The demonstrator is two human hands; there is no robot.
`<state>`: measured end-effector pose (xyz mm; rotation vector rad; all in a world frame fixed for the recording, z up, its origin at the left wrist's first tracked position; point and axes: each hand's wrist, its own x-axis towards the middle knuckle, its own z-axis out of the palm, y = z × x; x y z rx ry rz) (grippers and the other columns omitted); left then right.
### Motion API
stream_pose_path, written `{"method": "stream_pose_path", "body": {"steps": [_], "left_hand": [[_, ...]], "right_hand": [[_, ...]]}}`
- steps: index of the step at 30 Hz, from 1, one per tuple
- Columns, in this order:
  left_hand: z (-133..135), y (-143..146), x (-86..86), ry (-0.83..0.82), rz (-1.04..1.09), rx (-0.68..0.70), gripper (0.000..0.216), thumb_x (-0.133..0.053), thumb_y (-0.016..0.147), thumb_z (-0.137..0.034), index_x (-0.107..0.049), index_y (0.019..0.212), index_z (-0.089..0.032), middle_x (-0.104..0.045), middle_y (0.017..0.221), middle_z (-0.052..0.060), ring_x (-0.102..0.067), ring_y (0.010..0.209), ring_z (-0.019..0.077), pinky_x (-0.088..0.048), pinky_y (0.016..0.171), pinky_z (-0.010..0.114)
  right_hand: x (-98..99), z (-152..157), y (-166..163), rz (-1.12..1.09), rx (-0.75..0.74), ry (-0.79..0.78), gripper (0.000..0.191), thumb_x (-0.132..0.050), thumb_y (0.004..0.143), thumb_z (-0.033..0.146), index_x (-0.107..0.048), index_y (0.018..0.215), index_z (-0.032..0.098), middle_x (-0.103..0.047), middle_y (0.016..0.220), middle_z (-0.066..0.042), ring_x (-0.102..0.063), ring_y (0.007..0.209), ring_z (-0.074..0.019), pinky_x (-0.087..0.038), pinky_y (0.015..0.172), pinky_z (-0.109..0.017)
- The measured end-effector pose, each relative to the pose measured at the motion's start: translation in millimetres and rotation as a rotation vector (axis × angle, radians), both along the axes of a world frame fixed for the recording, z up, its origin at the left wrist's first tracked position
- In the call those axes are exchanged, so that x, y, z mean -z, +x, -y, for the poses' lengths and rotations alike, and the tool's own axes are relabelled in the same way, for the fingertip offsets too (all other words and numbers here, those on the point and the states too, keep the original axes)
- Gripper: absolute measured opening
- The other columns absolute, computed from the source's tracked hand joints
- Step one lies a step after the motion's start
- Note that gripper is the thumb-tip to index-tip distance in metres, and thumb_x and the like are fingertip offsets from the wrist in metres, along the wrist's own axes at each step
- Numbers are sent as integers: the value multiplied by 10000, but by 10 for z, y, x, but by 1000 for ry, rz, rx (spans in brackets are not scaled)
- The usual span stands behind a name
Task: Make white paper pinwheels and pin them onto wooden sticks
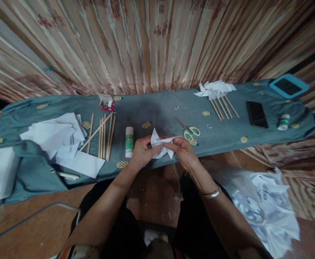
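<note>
A folded white paper pinwheel (155,139) is held between my two hands, just over the table's front edge. My left hand (143,151) pinches its left side, thumb across the paper. From the other side my right hand (183,150) grips it, with the thumb near the centre. Whether a pin is under the thumbs cannot be seen. Left of my hands stands or lies a green and white glue stick (129,142). Scissors (191,132) with yellow-green handles lie just beyond my right hand.
White paper sheets (52,133) are piled at left beside several wooden sticks (103,135) and a small red box of pins (107,104). Finished-looking pinwheels on sticks (220,95), a phone (257,114), another glue stick (283,122) and a blue-framed device (289,86) lie right. A plastic bag (265,205) sits below.
</note>
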<state>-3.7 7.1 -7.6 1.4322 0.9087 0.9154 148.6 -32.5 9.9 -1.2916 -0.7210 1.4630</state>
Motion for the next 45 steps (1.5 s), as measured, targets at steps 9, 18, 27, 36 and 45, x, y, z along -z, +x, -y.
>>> {"method": "stream_pose_path", "body": {"steps": [9,18,27,36,45], "left_hand": [[-17,-13,5,-17,-34,-23,263,-730,700,-301,-760,904,-136,-753,780,50,-666,667,163,-512,599,241],[-13,-12,5,-18,-100,-51,243,-707,701,-308,-742,862,-130,-717,749,40,-639,673,163,-496,609,243],[-11,-6,4,-2,-129,-45,212,-663,708,-274,-752,853,-148,-706,755,24,-629,657,145,-488,596,227],[-15,-27,-35,87,-200,-62,156,-651,721,-246,-773,806,-198,-728,819,27,-663,760,153,-509,709,241],[-31,-28,-16,-32,-148,-72,202,-681,678,-261,-769,821,-148,-691,712,18,-598,634,137,-455,572,223]], "right_hand": [[-8,-7,3,8,-26,46,289,-860,523,432,-715,671,232,-691,619,28,-591,584,-140,-478,627,-290],[84,-31,-12,101,22,76,303,-846,518,423,-677,674,225,-685,593,35,-563,544,-124,-434,562,-261],[118,-30,16,222,9,127,186,-768,596,351,-690,702,219,-706,637,24,-587,573,-137,-434,572,-265],[100,-22,14,207,11,133,178,-766,608,355,-692,710,229,-701,640,26,-601,600,-147,-459,613,-280],[129,-15,11,176,-28,142,241,-812,625,412,-695,728,227,-705,690,3,-621,663,-170,-489,684,-314]]}}
